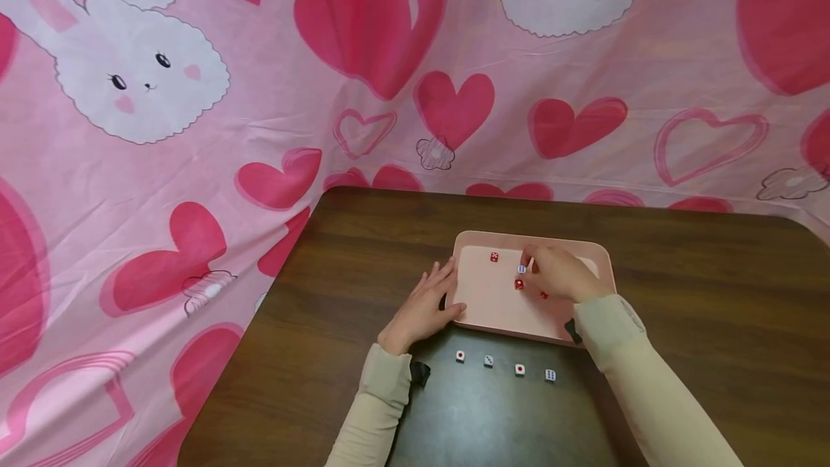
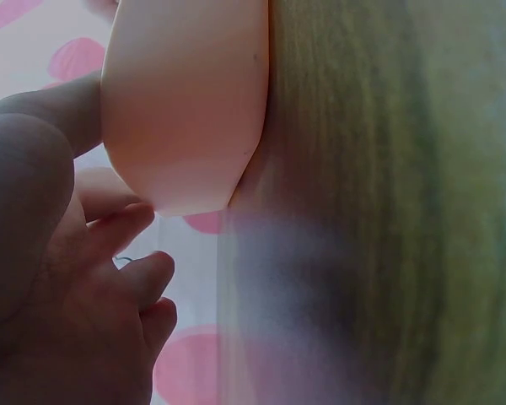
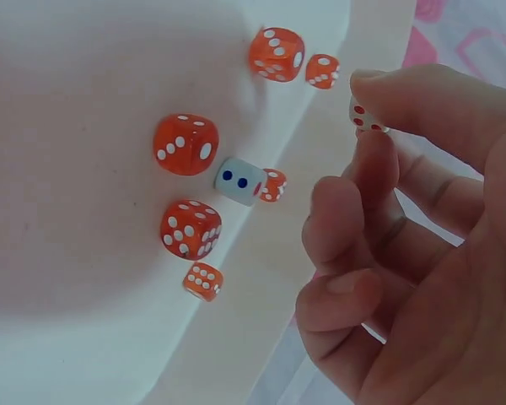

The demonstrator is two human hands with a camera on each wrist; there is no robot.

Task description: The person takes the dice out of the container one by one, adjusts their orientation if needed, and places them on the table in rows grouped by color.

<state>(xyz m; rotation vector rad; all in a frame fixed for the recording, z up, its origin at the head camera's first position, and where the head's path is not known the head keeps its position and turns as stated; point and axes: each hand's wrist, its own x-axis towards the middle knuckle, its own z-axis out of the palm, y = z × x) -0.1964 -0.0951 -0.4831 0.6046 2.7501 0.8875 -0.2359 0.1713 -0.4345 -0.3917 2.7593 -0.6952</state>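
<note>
My right hand (image 1: pixel 556 269) is over the pink tray (image 1: pixel 486 312), pinching a white die (image 3: pixel 359 113) with red dots between thumb and forefinger. Its other fingers are curled, as the right wrist view shows. Below the fingertips, another white die (image 3: pixel 239 180) with two blue dots on one side lies in the tray among several red dice (image 3: pixel 186 144). One red die (image 1: pixel 494 256) sits apart towards the tray's back left. My left hand (image 1: pixel 424 308) rests on the tray's left edge, fingers spread, thumb at the near corner. The tray's wall (image 2: pixel 190 101) fills the upper left wrist view.
In front of the tray a row of white dice (image 1: pixel 519 370) stands spaced out on the dark wooden table (image 1: pixel 311 352). Behind the table hangs a pink cloth (image 1: pixel 272 114) with hearts and rabbits.
</note>
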